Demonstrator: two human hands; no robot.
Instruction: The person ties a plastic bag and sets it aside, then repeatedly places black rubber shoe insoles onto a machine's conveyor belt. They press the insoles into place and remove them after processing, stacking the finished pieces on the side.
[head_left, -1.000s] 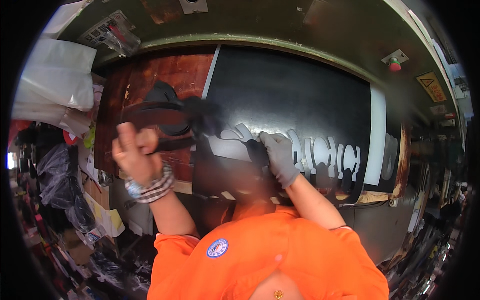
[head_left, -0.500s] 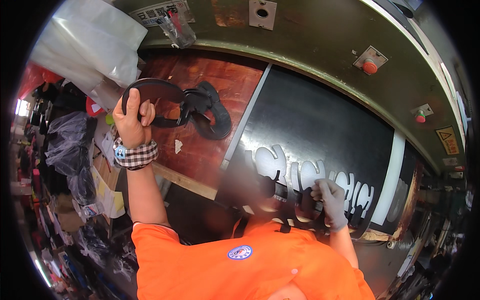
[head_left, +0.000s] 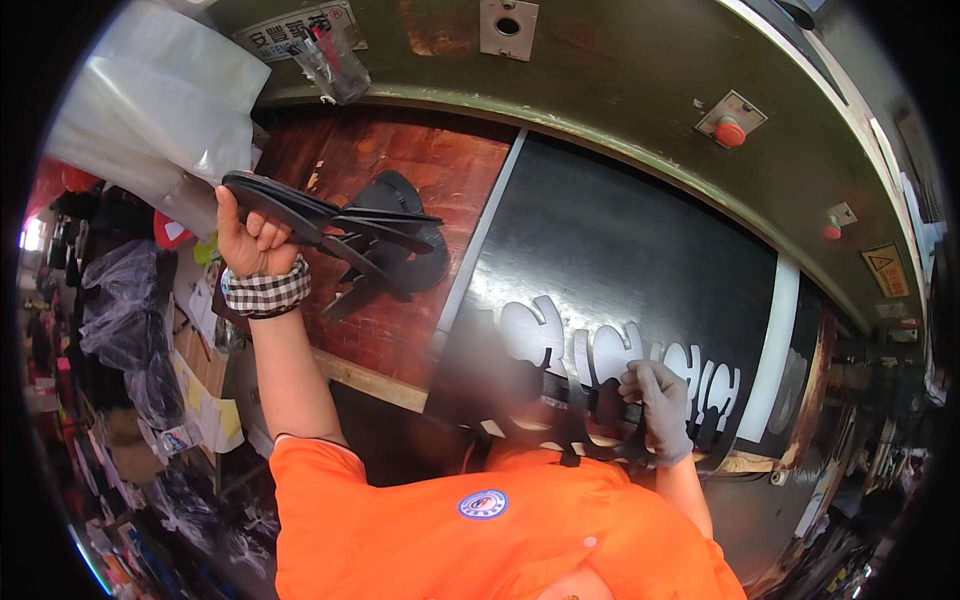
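My left hand (head_left: 252, 243), bare with a checked cuff at the wrist, grips a stack of curved flat black cut-out pieces (head_left: 285, 205) over the red-brown board. The pieces are tilted and fanned apart at their right end. Beneath them on the board lie more black cut-outs (head_left: 430, 265). My right hand (head_left: 662, 405), in a grey glove, has its fingers closed on a black sheet with cut-out openings (head_left: 578, 405) at the front edge of the black work surface. Bright silver curved shapes (head_left: 610, 352) show through the openings. A dark blur hides part of the sheet's left end.
A green machine beam (head_left: 620, 95) with a red button (head_left: 729, 132) spans the far side. A clear pen holder (head_left: 335, 70) hangs on it. Pale plastic sheeting (head_left: 150, 90) is at the far left. A white strip (head_left: 770, 350) borders the work surface at right.
My left hand has turned the black pieces from facing up to nearly edge-on, their free ends fanning rightward. My right hand stays at the sheet. The whole view has shifted slightly.
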